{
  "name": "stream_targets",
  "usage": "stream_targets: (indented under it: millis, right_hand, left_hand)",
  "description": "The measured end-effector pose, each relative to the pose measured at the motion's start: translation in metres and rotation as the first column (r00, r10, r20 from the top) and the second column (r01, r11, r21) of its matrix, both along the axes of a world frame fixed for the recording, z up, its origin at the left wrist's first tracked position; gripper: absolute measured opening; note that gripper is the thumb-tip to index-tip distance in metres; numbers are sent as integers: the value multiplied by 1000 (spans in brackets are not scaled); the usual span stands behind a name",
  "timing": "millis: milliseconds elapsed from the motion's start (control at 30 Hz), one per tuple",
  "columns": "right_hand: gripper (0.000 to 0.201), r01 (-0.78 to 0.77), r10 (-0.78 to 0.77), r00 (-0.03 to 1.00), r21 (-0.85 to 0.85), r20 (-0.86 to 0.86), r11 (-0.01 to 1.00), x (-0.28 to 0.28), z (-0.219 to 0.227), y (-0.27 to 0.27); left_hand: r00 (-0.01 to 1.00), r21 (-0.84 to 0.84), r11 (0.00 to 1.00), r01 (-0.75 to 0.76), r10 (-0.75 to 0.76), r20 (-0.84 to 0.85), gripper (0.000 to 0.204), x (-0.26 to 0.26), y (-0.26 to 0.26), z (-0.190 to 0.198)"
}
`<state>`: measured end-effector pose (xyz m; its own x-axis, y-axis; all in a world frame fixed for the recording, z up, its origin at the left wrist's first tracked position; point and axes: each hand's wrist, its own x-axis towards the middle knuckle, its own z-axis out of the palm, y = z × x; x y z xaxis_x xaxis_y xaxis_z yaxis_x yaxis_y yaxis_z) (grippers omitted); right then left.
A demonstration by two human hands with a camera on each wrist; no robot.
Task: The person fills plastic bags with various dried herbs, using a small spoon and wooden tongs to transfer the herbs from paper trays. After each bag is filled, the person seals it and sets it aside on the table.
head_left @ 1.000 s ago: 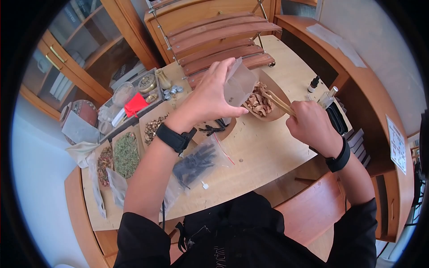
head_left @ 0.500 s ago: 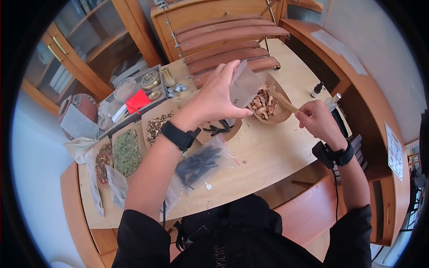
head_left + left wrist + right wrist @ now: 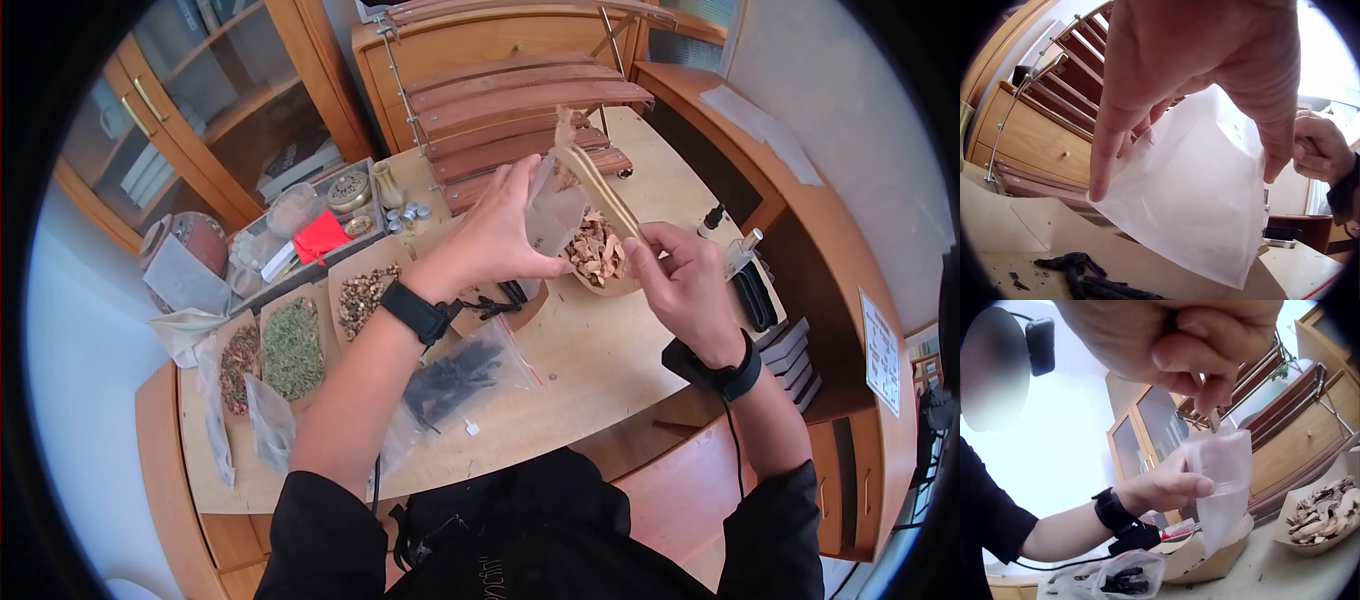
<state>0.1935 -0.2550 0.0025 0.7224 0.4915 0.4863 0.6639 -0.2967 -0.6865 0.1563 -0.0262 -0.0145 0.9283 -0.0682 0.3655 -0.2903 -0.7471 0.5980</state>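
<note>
My left hand [image 3: 500, 230] holds a translucent white paper bag [image 3: 1191, 187] by its sides, fingers and thumb spread around it. In my right hand [image 3: 688, 285] are wooden tongs [image 3: 608, 195], pinched between thumb and fingers. A thin brown dried slice [image 3: 566, 128] sticks up at the tips of the tongs, above the bag's mouth. Below the tongs, dried brown slices [image 3: 1329, 515] fill a brown paper tray. Under my left hand is another paper tray [image 3: 530, 312] with black, twisted dried pieces [image 3: 1085, 278].
At left, paper trays hold green herbs [image 3: 292, 350], reddish bits [image 3: 240, 365] and brown chunks [image 3: 368, 298]. A zip bag [image 3: 455, 378] of dark sticks lies near the front edge. Behind stands a slatted wooden rack [image 3: 520, 110]; a dropper bottle [image 3: 711, 220] is at right.
My right hand has lifted the tongs from the tray of brown slices up and left to the bag, with a slice at their tips. My left hand keeps holding the bag.
</note>
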Motion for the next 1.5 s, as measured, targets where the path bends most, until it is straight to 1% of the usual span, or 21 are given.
stream_targets:
  millis: [167, 233, 267, 333, 467, 533, 600, 667, 700, 733, 767, 800, 867, 1000, 1100, 1167, 1200, 1267, 1400, 1500]
  right_hand:
    - [17, -27, 33, 997, -82, 72, 996, 0, -1, -1]
    - [17, -45, 50, 999, -196, 20, 980, -1, 2, -5]
    - [17, -47, 51, 999, -199, 18, 979, -1, 3, -5]
    - [18, -50, 51, 999, -234, 0, 971, -2, 4, -7]
    - [19, -52, 42, 998, -210, -54, 976, -3, 8, -9]
    - [20, -61, 54, 997, -137, -58, 989, -1, 6, -12]
    - [20, -41, 38, 999, -121, -30, 992, 6, 9, -17]
    - [21, -22, 21, 1000, -102, -5, 995, 14, 13, -23]
    - [22, 4, -24, 997, -259, -77, 966, 18, 15, -28]
    - [24, 17, -81, 987, -411, -141, 912, 20, 17, -31]
    - [29, 21, -157, 957, -480, -245, 877, 21, 18, -33]
    - [29, 22, -158, 957, -482, -243, 876, 21, 18, -35]
    - [31, 6, -222, 904, -507, -366, 862, 21, 16, -40]
    - [29, 30, -269, 896, -555, -354, 831, 32, 7, -44]
    - [29, 13, -291, 871, -573, -397, 820, 36, 7, -43]
    - [28, -22, -307, 777, -510, -550, 860, 37, 8, -42]
    - [28, -23, -305, 778, -511, -549, 860, 38, 7, -42]
    - [27, -40, -280, 722, -443, -632, 896, 42, 5, -46]
    - [26, -59, -290, 713, -467, -638, 882, 43, 10, -51]
    - [24, -107, -283, 724, -507, -629, 855, 46, 12, -53]
  left_hand:
    - [999, -21, 999, -37, 37, 13, 113, -1, 2, 0]
    - [998, -9, 999, -48, 48, 28, 112, 0, 2, -1]
    - [998, 8, 998, -55, 55, 42, 112, 1, 2, -1]
    - [999, -12, 999, -40, 40, 37, 112, 3, 2, -3]
    - [999, -45, 998, -36, 38, 23, 113, 4, 1, -6]
    - [999, -47, 998, -34, 36, 35, 113, 4, 1, -6]
    - [998, -51, 998, -33, 35, 46, 113, 3, 2, -6]
    - [995, -57, 996, -74, 77, 57, 113, 1, 5, -5]
    - [995, -58, 996, -74, 77, 57, 113, 0, 7, -5]
    - [996, -52, 996, -79, 81, 48, 113, 0, 9, -4]
    - [996, -46, 995, -84, 85, 40, 113, -1, 11, -4]
    - [996, -48, 995, -83, 85, 42, 113, -1, 12, -2]
    - [998, -40, 998, -40, 42, 51, 115, -3, 13, -2]
    - [999, -36, 999, -40, 41, 28, 115, -4, 10, 1]
    - [998, -17, 998, -54, 54, -15, 115, -4, 7, 0]
    - [997, -18, 998, -56, 57, 54, 114, -4, 7, -5]
    - [997, -19, 998, -58, 59, 54, 114, -4, 7, -5]
    - [998, -16, 999, -44, 45, 54, 114, -5, 7, -5]
    - [998, -25, 999, -34, 36, 58, 114, -3, 7, -9]
    - [999, -48, 999, 4, -1, 54, 114, -3, 6, -8]
